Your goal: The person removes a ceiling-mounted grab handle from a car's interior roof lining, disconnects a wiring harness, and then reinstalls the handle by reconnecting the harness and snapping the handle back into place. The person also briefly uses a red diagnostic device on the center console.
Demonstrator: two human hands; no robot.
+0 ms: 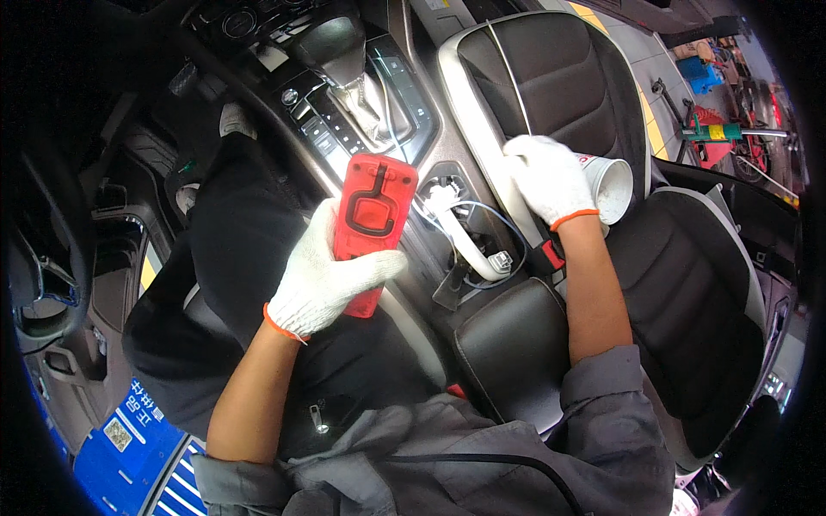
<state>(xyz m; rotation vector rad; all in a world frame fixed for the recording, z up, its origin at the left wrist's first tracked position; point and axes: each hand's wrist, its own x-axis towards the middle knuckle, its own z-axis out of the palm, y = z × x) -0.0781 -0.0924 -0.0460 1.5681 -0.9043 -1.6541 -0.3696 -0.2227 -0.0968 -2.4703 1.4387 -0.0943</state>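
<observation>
Plainly, the left hand [331,275], gloved in white, grasps a red device [351,236] near the middle of the scene, its thumb lying across the near part and a black hook [392,213] showing on the face turned upward. The device is held above the left side of the centre console [424,258], just left of a curved white piece [469,251] with a plug-like end, beside which a pale wire [522,236] makes a loop. The right hand [551,182], gloved the same way, is out over the passenger seat [568,73] with its fingers curled; a thin cable [512,69] runs from the far edge of the seat down to it, and a white cup [613,191], its open end facing right, sits against the right of the hand, but I cannot tell whether the fingers grip either one. Beyond the device, on the far side, stands the gear lever [331,52]; right of the white piece is a red buckle [549,254], and nearer than both lies a black armrest [516,353]. The person's dark-clad legs [249,258] lie to the left, with the steering wheel [53,310] farther left
</observation>
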